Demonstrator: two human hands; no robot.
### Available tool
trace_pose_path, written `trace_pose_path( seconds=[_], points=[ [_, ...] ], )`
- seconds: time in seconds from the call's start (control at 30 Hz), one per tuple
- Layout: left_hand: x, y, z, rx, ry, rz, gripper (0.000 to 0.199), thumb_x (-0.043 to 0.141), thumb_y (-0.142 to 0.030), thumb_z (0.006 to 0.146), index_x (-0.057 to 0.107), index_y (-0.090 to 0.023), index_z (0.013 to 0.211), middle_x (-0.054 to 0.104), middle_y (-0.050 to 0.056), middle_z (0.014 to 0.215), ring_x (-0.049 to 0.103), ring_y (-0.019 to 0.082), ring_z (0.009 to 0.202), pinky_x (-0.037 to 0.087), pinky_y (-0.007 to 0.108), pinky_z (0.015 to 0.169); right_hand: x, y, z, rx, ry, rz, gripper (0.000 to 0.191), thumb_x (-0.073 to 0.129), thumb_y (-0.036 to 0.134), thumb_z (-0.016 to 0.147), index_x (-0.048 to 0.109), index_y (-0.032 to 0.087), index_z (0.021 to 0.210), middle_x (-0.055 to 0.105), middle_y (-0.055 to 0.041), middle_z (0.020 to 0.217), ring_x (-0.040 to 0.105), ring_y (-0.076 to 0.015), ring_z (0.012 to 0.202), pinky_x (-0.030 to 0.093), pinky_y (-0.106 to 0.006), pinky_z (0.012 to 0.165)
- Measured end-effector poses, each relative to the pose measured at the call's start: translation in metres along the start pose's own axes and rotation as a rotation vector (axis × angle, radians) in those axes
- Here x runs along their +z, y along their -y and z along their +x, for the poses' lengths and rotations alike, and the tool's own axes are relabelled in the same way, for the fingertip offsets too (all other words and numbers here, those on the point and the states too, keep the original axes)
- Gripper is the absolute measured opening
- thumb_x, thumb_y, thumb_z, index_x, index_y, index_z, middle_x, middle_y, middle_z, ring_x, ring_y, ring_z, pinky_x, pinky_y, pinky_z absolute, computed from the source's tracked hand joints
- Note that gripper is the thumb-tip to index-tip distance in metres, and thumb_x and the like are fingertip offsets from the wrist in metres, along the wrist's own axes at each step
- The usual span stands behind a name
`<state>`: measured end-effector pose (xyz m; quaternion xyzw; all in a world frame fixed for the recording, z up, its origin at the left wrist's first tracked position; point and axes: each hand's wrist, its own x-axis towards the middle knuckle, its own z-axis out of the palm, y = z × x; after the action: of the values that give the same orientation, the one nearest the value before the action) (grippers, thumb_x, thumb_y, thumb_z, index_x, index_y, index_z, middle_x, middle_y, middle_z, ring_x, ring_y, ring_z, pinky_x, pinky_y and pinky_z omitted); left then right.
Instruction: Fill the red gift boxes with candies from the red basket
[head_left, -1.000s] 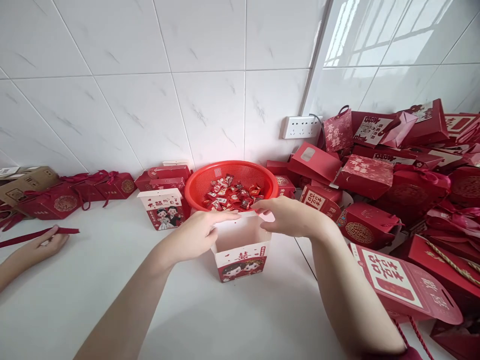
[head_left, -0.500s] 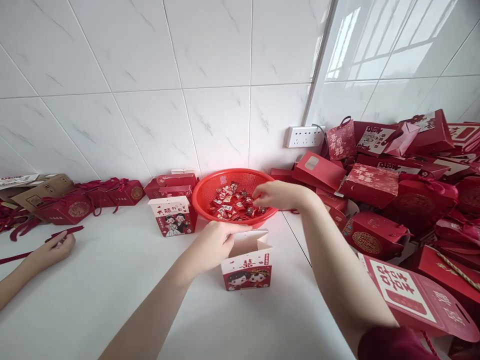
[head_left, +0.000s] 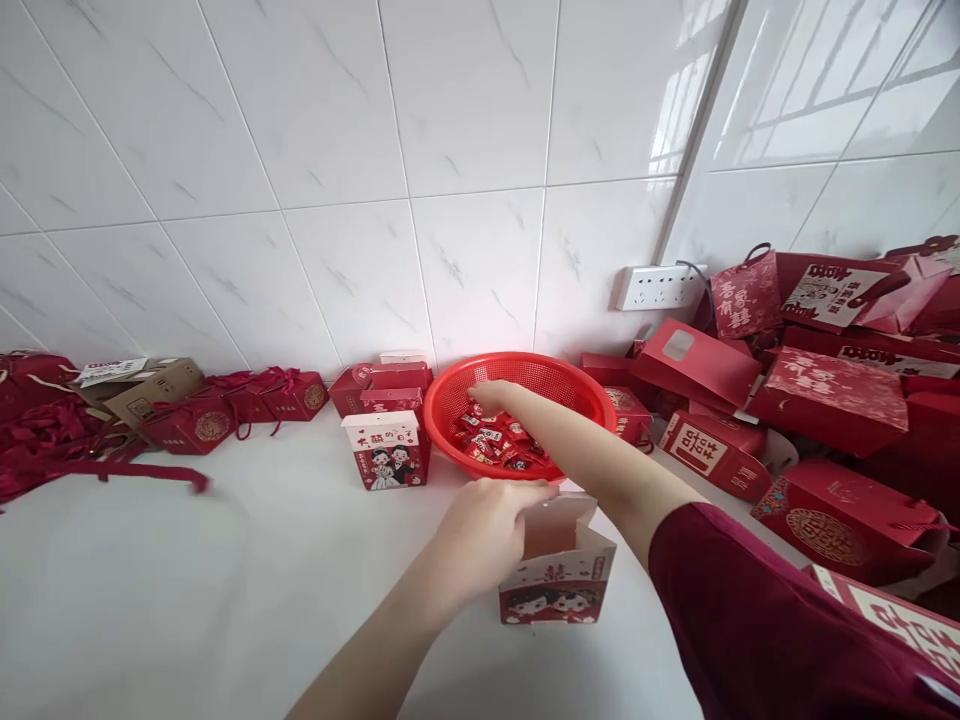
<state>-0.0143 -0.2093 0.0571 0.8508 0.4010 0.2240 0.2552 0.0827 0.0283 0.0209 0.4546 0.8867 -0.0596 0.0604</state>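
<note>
Red basket (head_left: pixel 571 383): inside, the right hand (head_left: pixel 489 397) is now shifted leftward, among sweets (head_left: pixel 495 442); grip cannot be told. The open box (head_left: pixel 556 572) in front is held at the rim by the left hand (head_left: pixel 484 530) alone.

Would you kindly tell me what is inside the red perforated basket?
Wrapped candies lie in the red perforated basket; the right hand reaches in. Whatever lies under the candies or hand is covered.
</note>
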Motion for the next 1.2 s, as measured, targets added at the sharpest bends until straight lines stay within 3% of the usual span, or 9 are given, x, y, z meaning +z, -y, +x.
trace_pose_path(
  seconds=[0.17,0.3,0.5,0.67,0.83,0.9,1.0,1.1,1.2],
  points=[
    [-0.001,-0.002,-0.001,-0.034,0.022,0.038,0.070,0.036,0.001,0.079,0.061,-0.039,0.131,0.067,-0.008,0.126,0.064,0.018,0.113,0.049,0.031,0.098,0.007,0.000,0.012,0.069,0.144,0.059,0.034,0.059,0.034,0.094,0.058,0.017,0.124,0.059,-0.0099,0.126,0.061,-0.0226,0.107,0.053,-0.044,0.090],
    [0.001,-0.001,0.000,-0.051,0.015,0.087,0.067,0.036,-0.001,0.081,0.061,-0.038,0.131,0.070,-0.005,0.121,0.065,0.020,0.111,0.050,0.032,0.096,-0.003,-0.008,-0.008,0.084,0.145,0.194,0.031,0.059,0.034,0.095,0.060,0.017,0.120,0.061,-0.0089,0.121,0.063,-0.0211,0.103,0.054,-0.042,0.088],
    [0.008,0.002,0.000,-0.033,-0.027,0.129,0.065,0.037,-0.003,0.084,0.061,-0.041,0.131,0.075,-0.004,0.108,0.068,0.019,0.099,0.050,0.032,0.088,-0.015,-0.007,-0.097,-0.015,-0.216,0.598,0.027,0.051,0.034,0.097,0.060,0.016,0.115,0.065,-0.0092,0.115,0.063,-0.0216,0.103,0.053,-0.041,0.090],
    [0.010,0.002,0.001,-0.024,-0.047,0.093,0.059,0.038,-0.005,0.086,0.064,-0.039,0.127,0.073,-0.004,0.114,0.066,0.017,0.098,0.049,0.028,0.082,0.001,0.005,-0.164,-0.128,-0.475,1.009,0.039,0.024,0.038,0.102,0.041,0.021,0.133,0.060,-0.0112,0.128,0.066,-0.0176,0.101,0.060,-0.033,0.077],
    [0.010,0.000,0.004,-0.034,-0.031,0.116,0.055,0.036,-0.007,0.086,0.069,-0.033,0.122,0.073,-0.001,0.092,0.062,0.014,0.076,0.044,0.024,0.069,0.004,0.018,-0.206,-0.353,-0.495,1.305,0.036,0.059,0.042,0.092,0.055,0.019,0.119,0.068,-0.0069,0.109,0.066,-0.0175,0.095,0.056,-0.033,0.085],
    [0.011,0.001,0.006,-0.045,-0.026,0.149,0.051,0.036,-0.008,0.085,0.072,-0.029,0.115,0.068,0.000,0.078,0.056,0.013,0.065,0.039,0.023,0.060,-0.001,0.024,-0.225,-0.465,-0.458,1.276,0.029,0.065,0.035,0.089,0.061,0.018,0.112,0.068,-0.0058,0.103,0.064,-0.0183,0.095,0.053,-0.034,0.085],
    [0.012,0.004,0.007,-0.072,-0.026,0.185,0.038,0.039,-0.011,0.086,0.074,-0.023,0.095,0.061,-0.001,0.067,0.049,0.013,0.057,0.032,0.024,0.053,-0.010,0.031,-0.250,-0.478,-0.458,1.007,0.020,0.063,0.031,0.090,0.064,0.016,0.104,0.066,-0.0048,0.097,0.060,-0.0176,0.089,0.050,-0.031,0.079],
    [0.014,0.005,0.007,-0.113,-0.052,0.122,0.023,0.044,-0.015,0.086,0.066,-0.020,0.089,0.062,-0.001,0.072,0.053,0.013,0.062,0.034,0.024,0.055,-0.015,0.035,-0.262,-0.430,-0.459,0.763,0.014,0.062,0.027,0.090,0.064,0.017,0.099,0.065,-0.0024,0.088,0.056,-0.0150,0.079,0.045,-0.028,0.072],
    [0.012,0.004,0.008,-0.161,-0.034,0.013,0.011,0.049,-0.023,0.086,0.059,-0.020,0.081,0.063,-0.001,0.074,0.055,0.014,0.067,0.036,0.023,0.055,-0.017,0.037,-0.262,-0.437,-0.357,0.643,0.007,0.062,0.021,0.088,0.060,0.017,0.094,0.061,0.0014,0.078,0.051,-0.0116,0.067,0.040,-0.024,0.064]
  ],
)
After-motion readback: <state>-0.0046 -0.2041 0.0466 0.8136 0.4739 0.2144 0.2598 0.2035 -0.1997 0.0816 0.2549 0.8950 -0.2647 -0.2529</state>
